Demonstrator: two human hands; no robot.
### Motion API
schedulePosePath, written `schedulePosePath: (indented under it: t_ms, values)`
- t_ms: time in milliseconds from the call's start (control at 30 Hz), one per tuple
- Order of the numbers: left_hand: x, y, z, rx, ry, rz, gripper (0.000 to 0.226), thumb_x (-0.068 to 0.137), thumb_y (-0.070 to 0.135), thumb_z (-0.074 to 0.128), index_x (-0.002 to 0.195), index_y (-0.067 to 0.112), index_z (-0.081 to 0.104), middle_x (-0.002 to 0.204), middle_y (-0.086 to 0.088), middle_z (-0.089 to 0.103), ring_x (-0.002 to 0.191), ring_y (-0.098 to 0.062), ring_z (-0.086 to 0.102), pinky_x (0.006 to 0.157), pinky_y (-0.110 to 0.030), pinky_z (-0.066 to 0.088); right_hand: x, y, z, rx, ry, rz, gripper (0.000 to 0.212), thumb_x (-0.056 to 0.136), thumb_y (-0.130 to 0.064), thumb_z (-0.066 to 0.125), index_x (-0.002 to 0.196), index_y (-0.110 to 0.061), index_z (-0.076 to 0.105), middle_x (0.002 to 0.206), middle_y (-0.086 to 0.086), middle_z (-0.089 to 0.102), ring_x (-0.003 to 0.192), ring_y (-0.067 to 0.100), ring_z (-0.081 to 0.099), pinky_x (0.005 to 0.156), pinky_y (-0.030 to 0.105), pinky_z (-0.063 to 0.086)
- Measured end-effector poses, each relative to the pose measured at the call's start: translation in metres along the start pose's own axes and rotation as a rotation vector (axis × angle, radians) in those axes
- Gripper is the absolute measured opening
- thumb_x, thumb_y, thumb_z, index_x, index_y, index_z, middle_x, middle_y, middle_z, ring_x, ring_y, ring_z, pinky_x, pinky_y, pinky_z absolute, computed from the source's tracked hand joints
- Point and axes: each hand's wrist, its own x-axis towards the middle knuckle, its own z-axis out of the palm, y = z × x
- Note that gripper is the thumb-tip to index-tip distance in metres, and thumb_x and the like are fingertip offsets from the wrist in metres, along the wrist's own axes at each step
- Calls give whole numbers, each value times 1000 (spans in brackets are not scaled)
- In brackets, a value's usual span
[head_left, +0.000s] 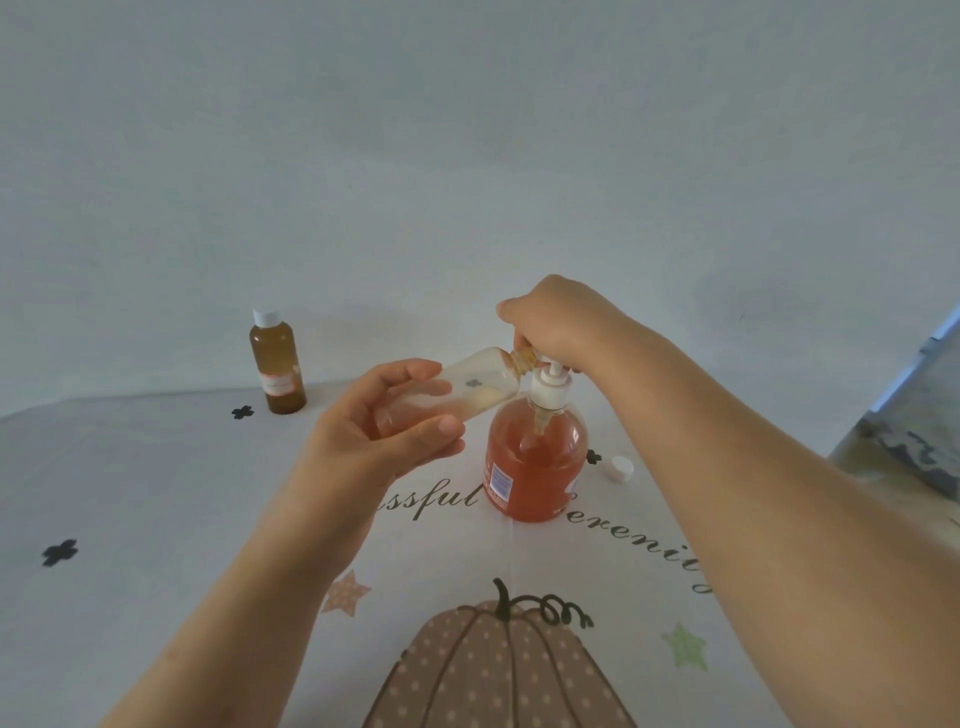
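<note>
While the left hand (384, 421) grasps a clear tilted bottle (470, 391), the right hand (558, 322) clasps the white plastic pump (549, 393).

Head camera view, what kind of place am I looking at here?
Likely a table at home: a pumpkin-print tablecloth with script lettering, a pump bottle of orange liquid, and a capped amber bottle near a plain wall.

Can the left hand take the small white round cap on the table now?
Probably not: the left hand grips the clear plastic bottle, and the orange pump bottle stands between it and the white cap.
</note>
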Motion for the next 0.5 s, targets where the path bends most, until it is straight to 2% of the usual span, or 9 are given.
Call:
schedulePosePath:
  t_ms: [67, 100, 167, 233, 300, 500]
  values:
    - [2, -1, 1, 9, 1, 4, 44, 65, 8, 73, 107, 11, 64, 100, -4, 72, 88, -27, 70, 82, -36, 58, -1, 0, 1, 77, -10, 2, 30, 101, -14, 41, 115, 0, 64, 93, 11, 55, 83, 24, 50, 85, 38, 51]
    - [2, -2, 0, 12, 5, 2, 43, 64, 7, 73, 106, 11, 65, 99, -3, 73, 88, -28, 70, 82, -36, 58, -1, 0, 4, 75, -18, -5, 30, 101, -12, 41, 115, 0, 64, 97, 11, 57, 86, 24, 50, 87, 38, 50]
    - [2, 0, -1, 28, 14, 11, 42, 65, 5, 72, 106, 10, 65, 98, -2, 73, 87, -29, 70, 81, -36, 58, 6, 1, 8, -38, -41, -13, 30, 98, -12, 42, 106, -1, 69, 103, 10, 67, 81, 25, 53, 81, 35, 47]
    - [4, 0, -2, 44, 17, 18, 43, 65, 5, 72, 107, 9, 64, 99, -4, 72, 86, -30, 70, 83, -38, 58, 12, 3, 12, -124, -47, -26, 32, 96, -13, 40, 98, -3, 71, 105, 11, 70, 79, 26, 56, 82, 35, 47]
    - [3, -2, -2, 53, 25, 12, 44, 65, 4, 72, 108, 8, 64, 99, -5, 72, 85, -30, 70, 84, -40, 58, 14, 2, 15, -167, -66, -41, 33, 97, -10, 39, 99, -2, 71, 106, 12, 69, 81, 26, 56, 87, 36, 48]
    - [1, -1, -2, 81, 26, 8, 44, 64, 7, 73, 107, 11, 65, 100, -2, 73, 88, -29, 71, 84, -40, 58, 8, 6, 12, -216, -52, -98, 32, 98, -4, 37, 107, 1, 68, 111, 14, 66, 87, 27, 58, 83, 36, 48]
